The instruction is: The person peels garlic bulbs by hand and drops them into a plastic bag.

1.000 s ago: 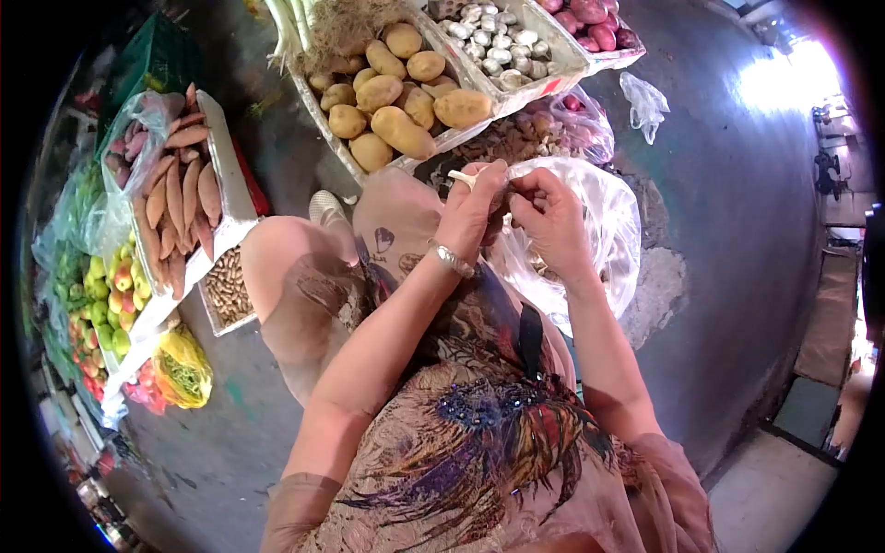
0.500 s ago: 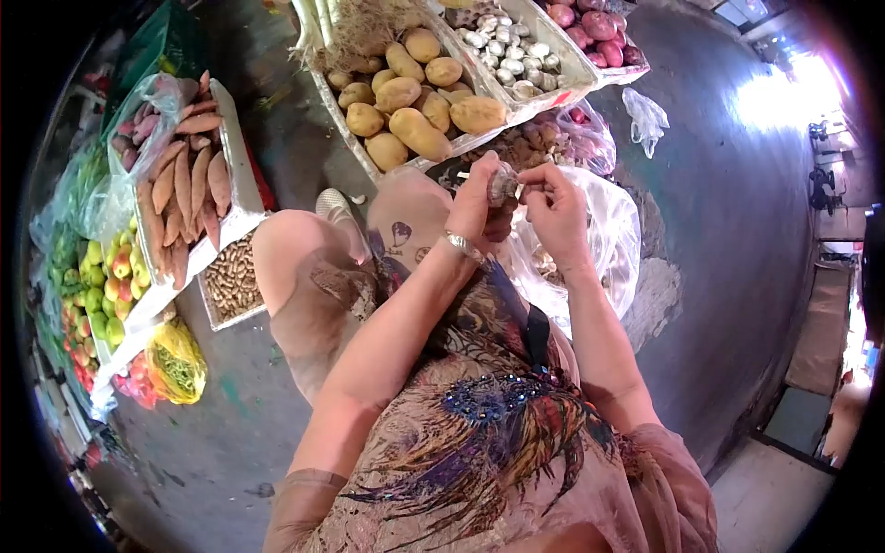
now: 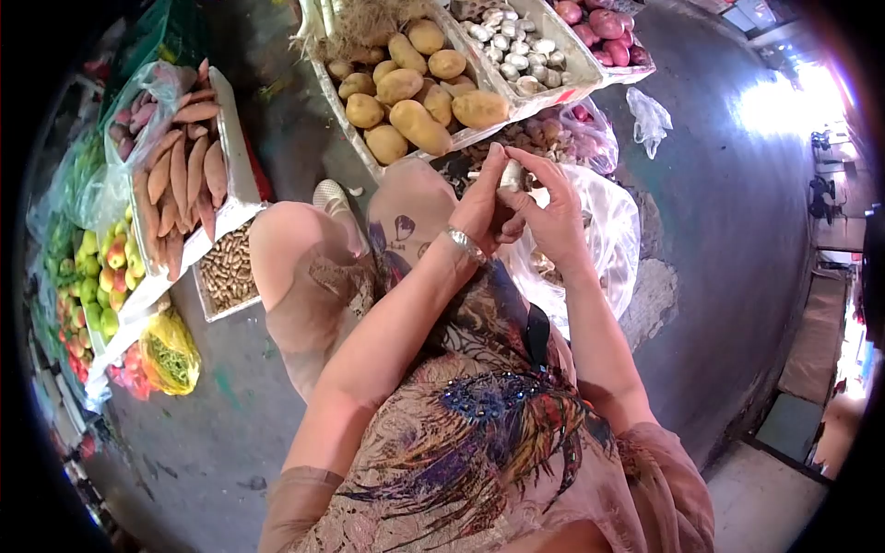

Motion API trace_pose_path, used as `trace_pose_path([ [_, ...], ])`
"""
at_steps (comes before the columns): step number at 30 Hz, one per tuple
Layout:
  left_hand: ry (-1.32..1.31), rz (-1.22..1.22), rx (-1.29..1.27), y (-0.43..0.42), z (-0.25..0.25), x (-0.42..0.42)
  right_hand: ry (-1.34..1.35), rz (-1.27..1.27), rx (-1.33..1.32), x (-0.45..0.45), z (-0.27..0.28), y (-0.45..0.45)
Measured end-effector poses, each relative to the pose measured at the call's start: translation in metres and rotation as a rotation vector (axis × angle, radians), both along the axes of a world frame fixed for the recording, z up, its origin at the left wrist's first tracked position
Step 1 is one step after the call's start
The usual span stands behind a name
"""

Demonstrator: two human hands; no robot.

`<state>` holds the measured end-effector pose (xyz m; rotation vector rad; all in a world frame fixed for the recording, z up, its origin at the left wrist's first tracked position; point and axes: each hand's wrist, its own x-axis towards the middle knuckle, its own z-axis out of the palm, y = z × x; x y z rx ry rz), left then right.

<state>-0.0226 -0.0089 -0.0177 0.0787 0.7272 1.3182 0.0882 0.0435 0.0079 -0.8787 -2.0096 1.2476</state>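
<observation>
My left hand (image 3: 479, 210) is closed around a garlic bulb (image 3: 511, 175), held just above my knees. Only a pale part of the bulb shows between the hands. My right hand (image 3: 551, 205) grips the bulb from the other side, its fingers bent over the top and its thumb against it. Below my right hand, a clear plastic bag (image 3: 616, 241) stands open, with brownish bits inside. Beyond the hands, loose brown pieces (image 3: 546, 131) lie beside a pinkish plastic bag (image 3: 597, 143).
Ahead are boxes of potatoes (image 3: 402, 85), garlic (image 3: 518, 57) and red onions (image 3: 608, 26). Sweet potatoes (image 3: 189, 175), peanuts (image 3: 230, 270) and apples (image 3: 112, 267) stand to the left. A yellow bag (image 3: 173, 355) sits by the apples. A crumpled plastic bag (image 3: 649, 122) lies on the floor.
My right hand has moved in from a fingertip pinch at the bulb's side to wrap over it. The bulb is now more covered by the fingers.
</observation>
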Motion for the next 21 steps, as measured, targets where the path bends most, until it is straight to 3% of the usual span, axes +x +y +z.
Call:
trace_pose_path([
  [2, 0.005, -0.038, -0.026, 0.0, 0.0, -0.002, 0.027, -0.008, -0.041, -0.001, 0.0, -0.001],
  [5, 0.049, -0.073, -0.049, 0.002, 0.0, 0.001, 0.166, -0.071, -0.487, -0.004, 0.001, -0.002],
  [7, 0.027, -0.1, -0.057, 0.004, -0.001, 0.001, 0.183, -0.13, -0.326, -0.007, -0.014, 0.007],
  [10, 0.024, -0.078, -0.063, 0.004, 0.001, 0.003, 0.207, -0.177, -0.434, -0.005, -0.018, 0.013],
  [13, 0.056, -0.085, 0.048, 0.004, -0.002, 0.003, 0.312, -0.193, -0.274, -0.005, -0.024, 0.019],
  [15, -0.014, -0.034, 0.113, 0.002, -0.001, 0.007, 0.367, -0.236, -0.359, 0.0, -0.021, 0.024],
  [17, 0.302, 0.224, 0.125, 0.003, 0.008, 0.018, 0.34, -0.279, -0.351, 0.006, -0.009, 0.023],
  [19, 0.225, 0.191, 0.162, 0.003, -0.006, 0.018, 0.309, -0.209, -0.443, 0.016, -0.005, 0.026],
  [21, 0.512, 0.258, 0.31, 0.005, -0.012, 0.024, 0.201, -0.117, -0.372, 0.021, -0.004, 0.025],
])
